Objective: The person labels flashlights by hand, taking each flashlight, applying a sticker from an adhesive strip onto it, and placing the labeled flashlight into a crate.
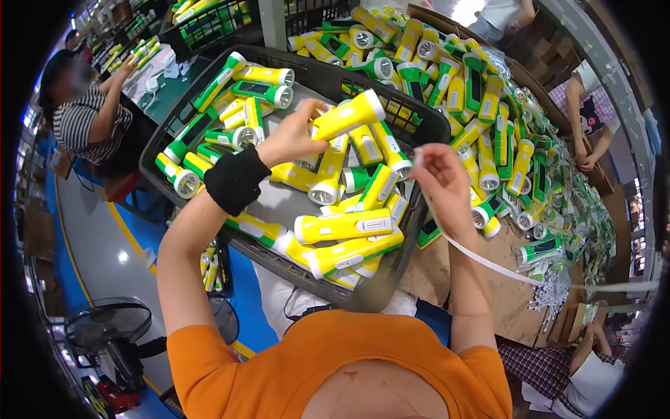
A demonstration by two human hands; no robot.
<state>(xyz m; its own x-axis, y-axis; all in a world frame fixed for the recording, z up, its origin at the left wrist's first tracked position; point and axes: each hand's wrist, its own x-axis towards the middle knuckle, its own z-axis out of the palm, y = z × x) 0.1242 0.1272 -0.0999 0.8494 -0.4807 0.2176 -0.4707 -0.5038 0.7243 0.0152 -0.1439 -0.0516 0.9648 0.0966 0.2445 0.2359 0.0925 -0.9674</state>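
My left hand (294, 134), with a black wristband (237, 180), is closed around a yellow flashlight (345, 117). Its white lens end points up and to the right. The flashlight is held above a black plastic crate (293, 276) filled with yellow and green flashlights, one of them a yellow flashlight (342, 227) near the front. To the right of the held flashlight, my right hand (447, 187) pinches the end of a narrow white strip (481, 260) between thumb and fingers. That strip curves down past my wrist and runs off to the right.
A large heap of flashlights (488, 112), many bagged in clear plastic, covers the cardboard-topped table (481, 300) at right. White cords (551, 290) lie in a bundle there. A person in a striped shirt (91, 122) works at left. A black fan (115, 328) stands lower left.
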